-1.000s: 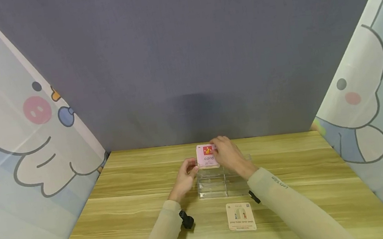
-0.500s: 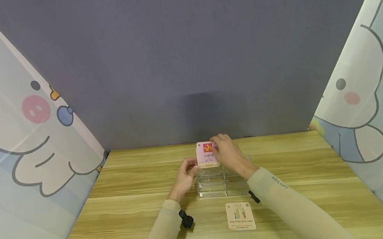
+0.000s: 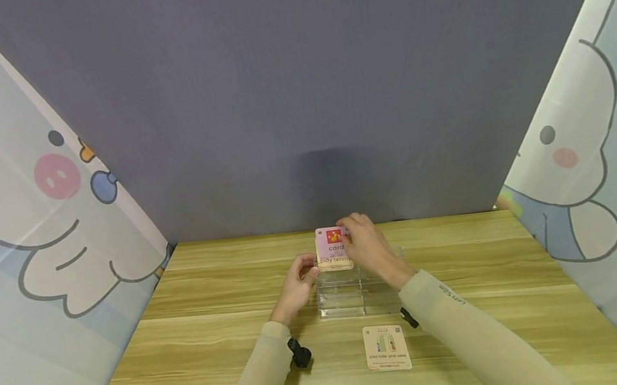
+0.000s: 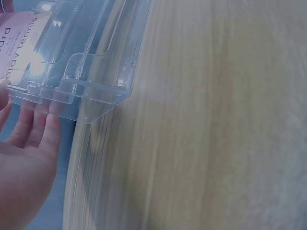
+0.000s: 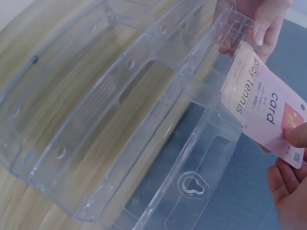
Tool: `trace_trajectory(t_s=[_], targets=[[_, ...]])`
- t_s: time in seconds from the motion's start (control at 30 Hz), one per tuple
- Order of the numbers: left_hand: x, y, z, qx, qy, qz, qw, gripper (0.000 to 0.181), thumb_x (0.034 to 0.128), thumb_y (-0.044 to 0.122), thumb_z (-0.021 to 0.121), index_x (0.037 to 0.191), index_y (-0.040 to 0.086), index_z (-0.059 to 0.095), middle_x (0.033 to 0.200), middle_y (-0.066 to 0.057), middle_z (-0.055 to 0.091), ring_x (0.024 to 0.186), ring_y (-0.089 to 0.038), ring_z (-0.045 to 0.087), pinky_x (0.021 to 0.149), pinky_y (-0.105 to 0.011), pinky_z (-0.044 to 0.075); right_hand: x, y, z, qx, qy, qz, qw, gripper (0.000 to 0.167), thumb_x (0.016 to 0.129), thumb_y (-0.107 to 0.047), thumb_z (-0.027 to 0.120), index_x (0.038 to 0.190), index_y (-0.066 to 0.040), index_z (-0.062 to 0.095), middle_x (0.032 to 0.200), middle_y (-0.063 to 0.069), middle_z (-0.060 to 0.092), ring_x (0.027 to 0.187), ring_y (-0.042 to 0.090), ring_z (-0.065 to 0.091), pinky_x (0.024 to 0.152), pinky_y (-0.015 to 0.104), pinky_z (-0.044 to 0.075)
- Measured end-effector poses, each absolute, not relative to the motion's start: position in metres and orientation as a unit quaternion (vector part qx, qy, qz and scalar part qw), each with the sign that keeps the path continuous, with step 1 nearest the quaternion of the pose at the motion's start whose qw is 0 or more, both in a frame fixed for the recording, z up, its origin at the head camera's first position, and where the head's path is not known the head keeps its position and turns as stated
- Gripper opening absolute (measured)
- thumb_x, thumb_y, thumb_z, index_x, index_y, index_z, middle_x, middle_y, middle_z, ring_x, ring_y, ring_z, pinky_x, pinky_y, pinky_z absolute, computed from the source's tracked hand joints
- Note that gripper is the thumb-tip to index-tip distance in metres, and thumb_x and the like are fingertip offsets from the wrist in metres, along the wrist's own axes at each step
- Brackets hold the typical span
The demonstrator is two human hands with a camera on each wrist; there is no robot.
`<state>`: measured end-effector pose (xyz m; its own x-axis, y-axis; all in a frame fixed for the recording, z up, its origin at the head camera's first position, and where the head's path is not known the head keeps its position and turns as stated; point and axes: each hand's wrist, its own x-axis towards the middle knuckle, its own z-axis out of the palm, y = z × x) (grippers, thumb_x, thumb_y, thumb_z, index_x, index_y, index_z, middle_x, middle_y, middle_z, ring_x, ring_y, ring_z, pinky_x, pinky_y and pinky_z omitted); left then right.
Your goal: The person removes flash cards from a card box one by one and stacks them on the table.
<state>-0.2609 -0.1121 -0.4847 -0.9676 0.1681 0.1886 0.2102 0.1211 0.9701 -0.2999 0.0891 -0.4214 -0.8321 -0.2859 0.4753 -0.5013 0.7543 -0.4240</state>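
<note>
My right hand (image 3: pixel 373 250) pinches a pink card (image 5: pixel 271 112) marked "card" by its upper right corner, with the thumb in front. Behind it, a cream "play tennis" card (image 5: pixel 243 79) shows its lower part, in the upper left compartment of a clear plastic tiered holder (image 3: pixel 341 299). Whether other cards sit behind these is hidden. At the holder's left side, my left hand (image 3: pixel 297 285) grips the edge, thumb in front and fingers behind the clear wall, as the left wrist view (image 4: pixel 29 163) shows.
A cream "play hide-and-seek" card (image 3: pixel 386 349) lies flat on the wooden table (image 3: pixel 216 335), in front of the holder. A grey panel (image 3: pixel 295 90) stands behind the table. Cartoon-printed curtains (image 3: pixel 14 270) flank both sides.
The pink card has risen slightly in my right hand, baring the "play tennis" text below it. My left hand stays at the holder's side.
</note>
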Motion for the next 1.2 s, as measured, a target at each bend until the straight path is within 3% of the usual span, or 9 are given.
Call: trace_trajectory(t_s=[0.3,0.57,1.2], targets=[[-0.261,-0.111,-0.485,-0.124,-0.745,-0.656,0.014,0.028,0.1020,-0.003,0.054,0.129,-0.009,0.051,0.123,-0.024,0.056,0.115,-0.037,0.054,0.094,-0.037,0.047,-0.295,0.088,-0.418,0.227,-0.903,0.308,0.195,0.023,0.093,-0.003,0.069,0.116,-0.002,0.069,0.108,0.009,0.062,0.094,0.022,0.061,0.078,0.036,0.055],[-0.260,-0.111,-0.484,-0.124,-0.747,-0.652,0.014,0.029,0.1017,-0.003,0.054,0.129,-0.010,0.051,0.123,-0.024,0.056,0.115,-0.036,0.054,0.093,-0.034,0.047,-0.290,0.087,-0.416,0.234,-0.889,0.356,0.169,0.027,0.098,-0.004,0.065,0.124,-0.002,0.066,0.108,0.008,0.061,0.082,0.017,0.058,0.068,0.030,0.054],[-0.260,-0.111,-0.486,-0.122,-0.748,-0.653,0.022,0.028,0.1018,-0.004,0.054,0.129,-0.009,0.052,0.124,-0.024,0.057,0.113,-0.035,0.055,0.086,-0.027,0.049,-0.279,0.099,-0.408,0.218,-0.869,0.424,0.132,0.030,0.103,-0.004,0.057,0.133,-0.006,0.061,0.120,0.014,0.064,0.082,0.019,0.063,0.066,0.031,0.054]])
